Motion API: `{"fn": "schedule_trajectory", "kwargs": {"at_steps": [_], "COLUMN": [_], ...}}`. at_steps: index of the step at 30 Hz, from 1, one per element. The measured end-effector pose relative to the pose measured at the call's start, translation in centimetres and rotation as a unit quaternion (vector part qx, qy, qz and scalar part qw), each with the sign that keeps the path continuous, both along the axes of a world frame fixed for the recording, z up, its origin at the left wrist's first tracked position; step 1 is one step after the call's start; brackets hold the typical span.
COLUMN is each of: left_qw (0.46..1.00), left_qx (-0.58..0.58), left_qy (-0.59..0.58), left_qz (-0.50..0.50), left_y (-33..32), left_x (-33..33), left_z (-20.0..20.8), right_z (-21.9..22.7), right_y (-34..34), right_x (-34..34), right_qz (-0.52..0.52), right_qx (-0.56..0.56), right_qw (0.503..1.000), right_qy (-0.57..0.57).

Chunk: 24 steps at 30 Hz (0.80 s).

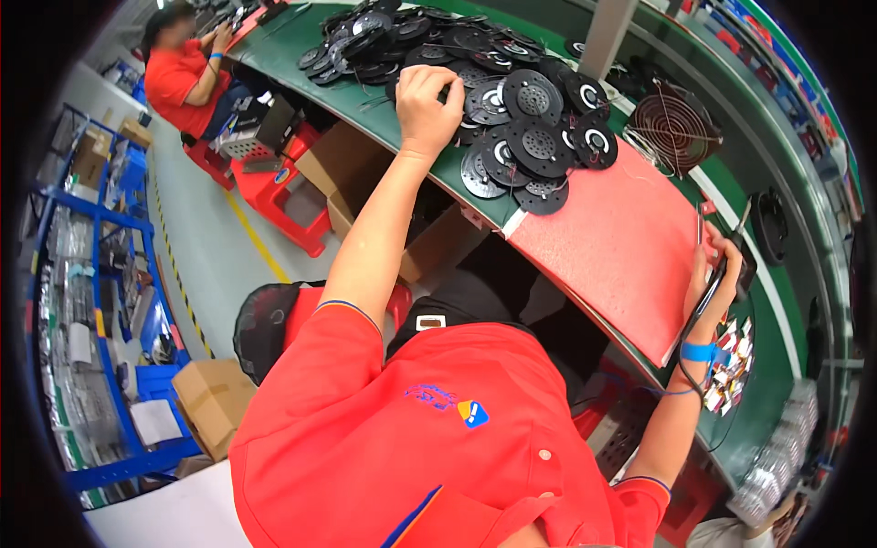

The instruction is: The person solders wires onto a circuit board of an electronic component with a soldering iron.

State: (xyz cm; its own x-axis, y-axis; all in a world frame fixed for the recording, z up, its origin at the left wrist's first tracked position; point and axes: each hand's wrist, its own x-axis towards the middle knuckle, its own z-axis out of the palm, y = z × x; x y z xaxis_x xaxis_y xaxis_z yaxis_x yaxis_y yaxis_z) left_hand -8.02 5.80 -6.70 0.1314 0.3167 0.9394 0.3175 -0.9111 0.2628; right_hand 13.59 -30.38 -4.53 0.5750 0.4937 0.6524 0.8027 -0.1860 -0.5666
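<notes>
Black round perforated discs, like speaker parts with thin wires, lie in a heap (533,98) on the green bench. My left hand (427,108) reaches to the near edge of this heap. Its fingers are curled down among the discs, and what they grip is hidden beneath them. Over the right end of a red mat (607,242), my right hand (717,279) is closed round a slim corded tool with a thin metal shaft (701,225) pointing up. A black cable (692,384) runs from it along my wrist, past a blue wristband (699,352).
A brown round fan grille (674,132) stands behind the mat, near a metal post (607,36). Small white and red parts (731,365) lie right of my forearm. Clear plastic trays (776,452) are stacked beyond. A co-worker (183,73) sits far left, near red stools (288,187).
</notes>
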Motion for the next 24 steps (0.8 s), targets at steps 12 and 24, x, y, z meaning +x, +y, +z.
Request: {"fn": "schedule_trajectory", "kwargs": {"at_steps": [12, 24], "left_qw": [0.997, 0.945], "left_qx": [0.016, 0.041], "left_qy": [-0.008, 0.306], "left_qz": [-0.074, 0.111], "left_y": [1.5, 25.6], "left_x": [0.0, 8.7], "left_z": [3.8, 11.4], "right_z": [-1.3, -0.7], "right_y": [-0.7, -0.4], "right_x": [0.6, -0.7], "right_qz": [-0.038, -0.093], "right_qx": [-0.046, -0.164], "right_qw": [0.998, 0.981], "right_qy": [0.008, -0.039]}}
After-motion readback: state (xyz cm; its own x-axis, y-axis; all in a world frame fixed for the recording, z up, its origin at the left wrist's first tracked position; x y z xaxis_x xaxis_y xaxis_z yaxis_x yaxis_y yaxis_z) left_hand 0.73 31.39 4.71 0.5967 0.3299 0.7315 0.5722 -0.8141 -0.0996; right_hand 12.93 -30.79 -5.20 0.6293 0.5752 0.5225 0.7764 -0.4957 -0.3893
